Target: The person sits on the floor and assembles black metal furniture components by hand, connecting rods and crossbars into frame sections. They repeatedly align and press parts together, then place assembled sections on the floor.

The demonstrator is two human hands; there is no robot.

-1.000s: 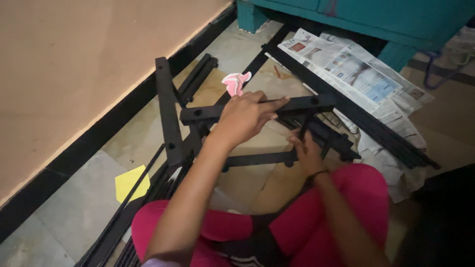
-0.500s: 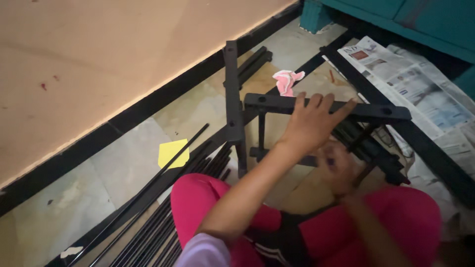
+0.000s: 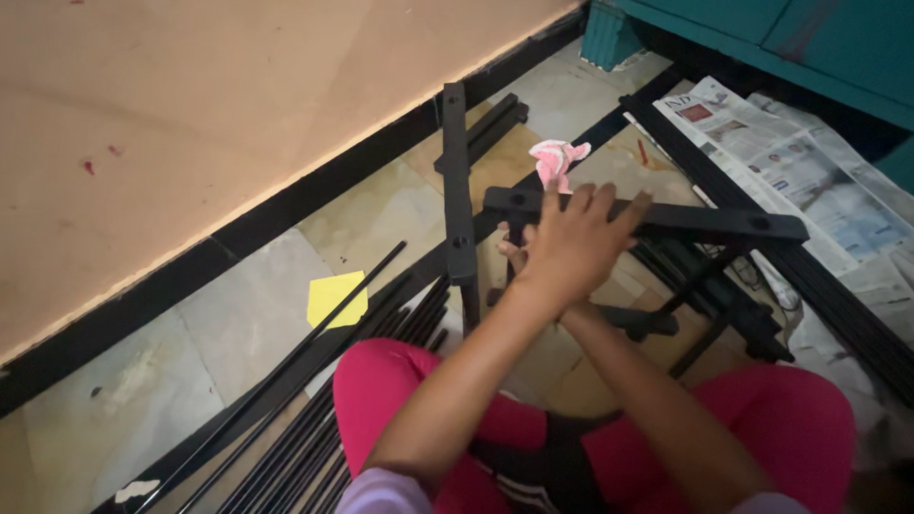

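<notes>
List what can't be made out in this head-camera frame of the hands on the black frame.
- Right hand: mostly hidden under the left hand; only fingertips show, so its grip is unclear.
- Black crossbar: its middle is covered by the left hand.
- Bundle of black rods: cut off by the bottom edge.
- Newspaper: print too small and blurred.
- Teal cabinet: cut off by the top edge.

Matt black metal frame (image 3: 666,221), crumpled pink cloth (image 3: 555,160)

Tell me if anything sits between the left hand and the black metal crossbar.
Nothing visible does: the left hand lies flat on the black metal crossbar. The right hand is mostly hidden beneath the left.
</notes>
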